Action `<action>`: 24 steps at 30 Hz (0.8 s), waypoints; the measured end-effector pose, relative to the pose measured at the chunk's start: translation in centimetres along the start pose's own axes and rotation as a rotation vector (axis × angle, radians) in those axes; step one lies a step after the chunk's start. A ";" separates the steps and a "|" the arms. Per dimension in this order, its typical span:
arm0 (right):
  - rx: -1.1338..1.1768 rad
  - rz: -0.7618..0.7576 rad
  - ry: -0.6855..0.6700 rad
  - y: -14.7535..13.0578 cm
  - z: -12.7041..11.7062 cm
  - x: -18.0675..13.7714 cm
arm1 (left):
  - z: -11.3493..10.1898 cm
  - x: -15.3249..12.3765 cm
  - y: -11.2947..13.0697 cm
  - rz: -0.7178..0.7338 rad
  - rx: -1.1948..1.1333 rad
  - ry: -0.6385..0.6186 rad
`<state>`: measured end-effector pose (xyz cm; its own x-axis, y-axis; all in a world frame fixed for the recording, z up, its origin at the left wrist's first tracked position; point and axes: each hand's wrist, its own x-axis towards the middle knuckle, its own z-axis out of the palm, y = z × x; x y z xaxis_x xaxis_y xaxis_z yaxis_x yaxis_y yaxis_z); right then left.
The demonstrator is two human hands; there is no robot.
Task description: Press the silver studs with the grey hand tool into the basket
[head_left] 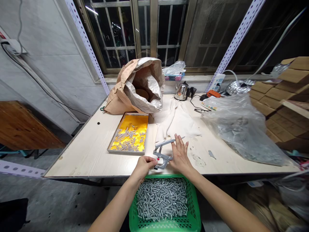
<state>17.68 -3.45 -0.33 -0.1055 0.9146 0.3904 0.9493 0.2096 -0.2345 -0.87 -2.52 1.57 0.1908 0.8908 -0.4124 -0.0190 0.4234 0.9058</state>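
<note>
Grey metal hand-press pliers (164, 160) with a coil spring and a red tip stand at the table's front edge, handles pointing right. My right hand (180, 153) holds them from the right, its fingers over the raised upper handle and the lower handle against the palm. My left hand (145, 163) is closed in a pinch beside the jaws; what its fingertips hold is too small to make out. Just below both hands is a green plastic basket (196, 206) full of small, screw-like metal pieces (161, 198).
Left of the pliers lies a shallow box (130, 152) with a yellow sheet and scattered metal pieces. Behind stands an open paper sack (120, 93). White cloth (181, 122), a kettle (181, 91), a plastic bag (241, 129) and stacked cartons (285, 96) occupy the back and right.
</note>
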 end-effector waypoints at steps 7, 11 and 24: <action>0.007 -0.006 0.000 -0.4 0.1 -0.4 | -0.4 0.0 0.1 0.059 0.297 -0.090; -0.006 -0.019 0.006 -0.7 0.0 -0.4 | -0.5 0.0 0.3 0.088 0.372 -0.154; -0.006 -0.022 0.027 -0.6 -0.4 0.1 | -0.4 -0.7 1.1 0.072 0.285 -0.095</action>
<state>17.17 -3.58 0.19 -0.1188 0.8999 0.4195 0.9486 0.2277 -0.2199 -1.46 -2.64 2.81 0.2899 0.8919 -0.3470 0.2377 0.2841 0.9289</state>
